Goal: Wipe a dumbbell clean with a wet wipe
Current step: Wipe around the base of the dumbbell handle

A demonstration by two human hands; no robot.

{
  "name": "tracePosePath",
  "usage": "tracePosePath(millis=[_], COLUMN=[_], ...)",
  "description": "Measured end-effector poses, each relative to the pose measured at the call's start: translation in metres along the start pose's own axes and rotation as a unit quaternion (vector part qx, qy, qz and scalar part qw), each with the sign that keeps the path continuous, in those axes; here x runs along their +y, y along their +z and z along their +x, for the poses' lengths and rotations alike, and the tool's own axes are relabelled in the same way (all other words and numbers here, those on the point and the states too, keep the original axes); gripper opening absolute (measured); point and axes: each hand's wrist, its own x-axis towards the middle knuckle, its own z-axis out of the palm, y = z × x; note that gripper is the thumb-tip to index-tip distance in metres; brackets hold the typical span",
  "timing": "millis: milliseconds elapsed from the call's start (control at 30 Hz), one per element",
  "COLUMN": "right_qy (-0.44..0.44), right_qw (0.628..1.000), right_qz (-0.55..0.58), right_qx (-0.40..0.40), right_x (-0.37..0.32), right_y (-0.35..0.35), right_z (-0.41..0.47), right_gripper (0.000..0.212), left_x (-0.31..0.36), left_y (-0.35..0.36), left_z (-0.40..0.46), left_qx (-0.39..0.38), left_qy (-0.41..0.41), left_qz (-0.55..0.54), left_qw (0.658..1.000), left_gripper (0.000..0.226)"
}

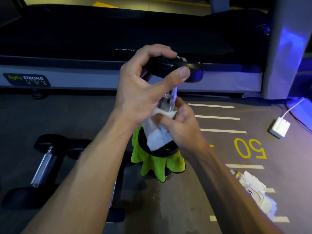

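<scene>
A dumbbell (170, 97) with black heads and a chrome handle stands upright in the middle of the view. Its lower head rests on a green cloth (155, 164) on the floor. My left hand (145, 85) grips the upper black head, thumb on its rim. My right hand (182, 125) holds a white wet wipe (157, 134) wrapped around the lower part of the chrome handle. The wipe's loose end hangs over the lower head.
Two more dumbbells (43, 162) lie on the floor at the left, one partly hidden under my left forearm. A treadmill (101, 71) runs across the back. Crumpled white wipes (255, 190) lie at the right. A white charger (280, 127) sits at the far right.
</scene>
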Motion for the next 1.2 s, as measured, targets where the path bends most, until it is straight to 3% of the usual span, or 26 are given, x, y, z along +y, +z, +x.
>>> tracePosePath(millis=[67, 167, 333, 400, 533, 600, 667, 767, 833, 933, 1033, 1100, 1167, 1200], right_qy=[-0.014, -0.002, 0.069, 0.115, 0.189, 0.206, 0.209, 0.192, 0.091, -0.045, 0.0, 0.091, 0.174, 0.166], right_qw=[0.996, 0.993, 0.992, 0.987, 0.976, 0.968, 0.97, 0.972, 0.983, 0.988, 0.986, 0.98, 0.967, 0.97], right_qz=[0.077, 0.089, 0.099, 0.114, 0.104, 0.126, 0.107, 0.098, 0.06, 0.013, 0.021, 0.034, 0.113, 0.102], right_qx=[0.048, 0.077, -0.022, -0.016, 0.008, 0.064, 0.07, 0.095, 0.147, 0.15, 0.167, 0.176, 0.15, 0.146], right_x=[0.002, 0.003, -0.004, -0.008, -0.009, -0.011, -0.018, -0.023, -0.018, -0.009, -0.022, -0.035, -0.042, -0.044], right_y=[0.006, 0.006, -0.003, -0.006, -0.001, 0.009, 0.017, 0.021, 0.025, 0.036, 0.036, 0.034, 0.037, 0.039], right_z=[-0.004, -0.007, -0.005, -0.002, 0.011, 0.022, 0.026, 0.02, 0.013, 0.01, 0.022, 0.029, 0.035, 0.034], right_gripper=[0.043, 0.04, 0.024, 0.032, 0.073, 0.068, 0.057, 0.058, 0.05, 0.03, 0.043, 0.053, 0.048, 0.05], left_x=[-0.001, -0.001, -0.003, -0.004, -0.004, -0.003, -0.003, -0.004, -0.004, -0.004, -0.005, -0.005, -0.005, -0.005], left_y=[0.0, -0.002, -0.004, -0.004, -0.002, 0.0, -0.002, -0.008, -0.009, -0.005, -0.01, -0.015, -0.018, -0.019], left_z=[0.0, 0.001, 0.003, 0.003, 0.003, 0.003, 0.004, 0.005, 0.005, 0.005, 0.006, 0.006, 0.006, 0.006], left_qx=[0.001, 0.0, 0.007, 0.003, 0.002, -0.006, -0.003, 0.011, 0.01, 0.022, 0.024, 0.029, 0.028, 0.025], left_qy=[0.004, 0.004, 0.004, -0.001, -0.002, -0.001, -0.005, -0.017, -0.01, -0.014, -0.022, -0.03, -0.04, -0.042], left_qz=[-0.003, -0.012, -0.013, -0.015, -0.023, -0.021, -0.022, -0.035, -0.03, -0.023, -0.024, -0.043, -0.058, -0.059], left_qw=[1.0, 1.0, 1.0, 1.0, 1.0, 1.0, 1.0, 0.999, 0.999, 0.999, 0.999, 0.998, 0.997, 0.997], left_gripper=[0.03, 0.028, 0.027, 0.026, 0.028, 0.029, 0.03, 0.028, 0.028, 0.027, 0.026, 0.026, 0.026, 0.026])
